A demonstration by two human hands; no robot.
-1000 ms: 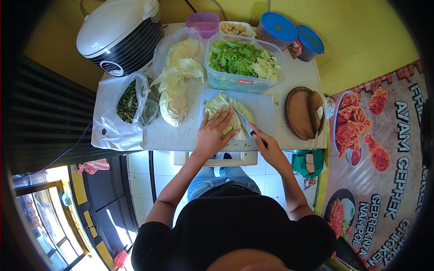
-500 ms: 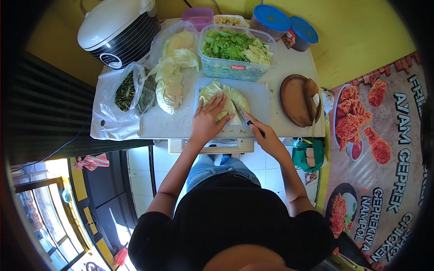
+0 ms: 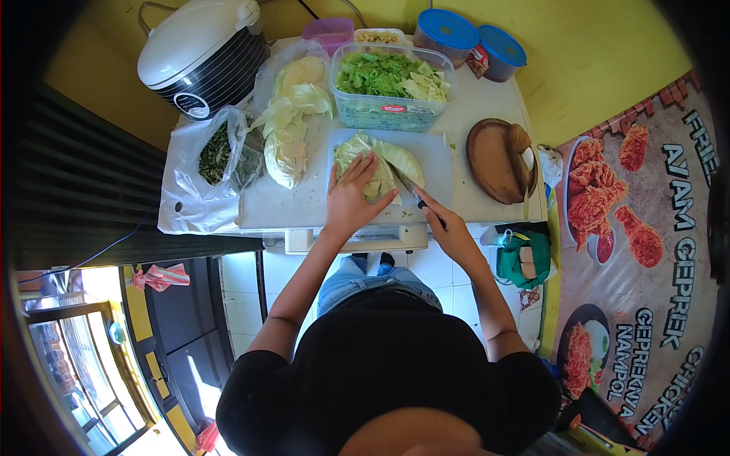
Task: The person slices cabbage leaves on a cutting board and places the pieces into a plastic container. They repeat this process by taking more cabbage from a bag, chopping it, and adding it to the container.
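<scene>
The cut cabbage (image 3: 404, 158) lies on the pale cutting board (image 3: 436, 163), near the middle of the near edge of the worktop (image 3: 485, 97). The left grip (image 3: 353, 196) is open, its palm down and fingers spread over the left part of the cabbage. The right grip (image 3: 445, 226) is closed round the black handle of the knife (image 3: 407, 185), whose blade slants away to the left and sits against the cabbage, just beside the left grip's fingers. Small green scraps dot the near edge of the board. Just beyond the board stands a clear container (image 3: 366, 114), filled with cut green leaves and paler pieces. Left of the board lies more cabbage (image 3: 286, 156), with loose leaves above it and a pale piece in a clear bag (image 3: 266, 80) farther back. Toward the left edge, a plastic bag (image 3: 242, 140) holds dark green leaves (image 3: 216, 154), and a rice cooker (image 3: 214, 70) stands at the far left corner. Along the far edge are a purple container (image 3: 328, 32), a small white tray (image 3: 370, 36) of chopped food, and two blue-lidded tubs (image 3: 449, 30) near the far right corner, with a red packet (image 3: 477, 62) beside them. By the right edge rests a round wooden dish (image 3: 485, 166), a wooden pestle (image 3: 519, 143) lying across its right side
</scene>
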